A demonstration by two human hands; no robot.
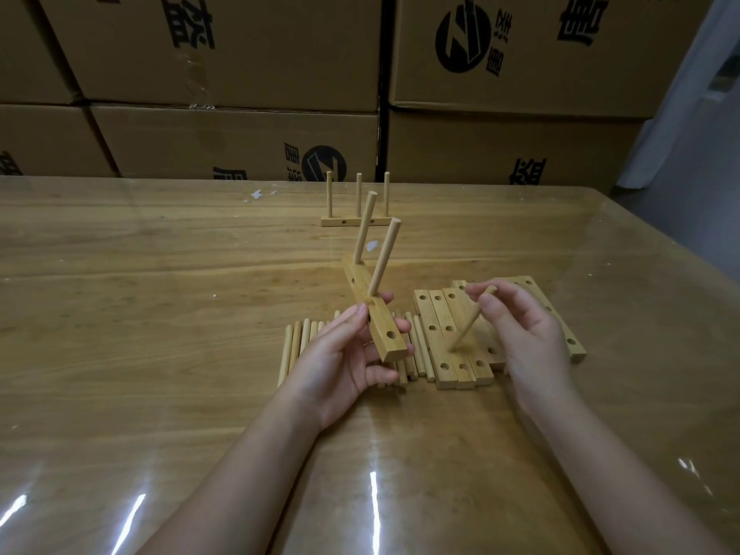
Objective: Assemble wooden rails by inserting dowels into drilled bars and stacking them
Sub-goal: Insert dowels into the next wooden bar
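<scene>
Loose dowels (294, 350) lie in a row on the tabletop (160, 294). Left hand (340, 362) grips a drilled bar (370, 310) above them, tilted; two inserted dowels (384, 258) stand in it, near hole empty. Far side: finished rail (352, 222), three pegs upright. Spare bars (444, 338) lie side by side, centre-right. Right hand (524, 338) pinches a single dowel (466, 328) over them, slanted.

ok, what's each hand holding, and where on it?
Left hand grips the drilled bar at its near half. Right hand pinches a loose dowel at its upper end.
</scene>
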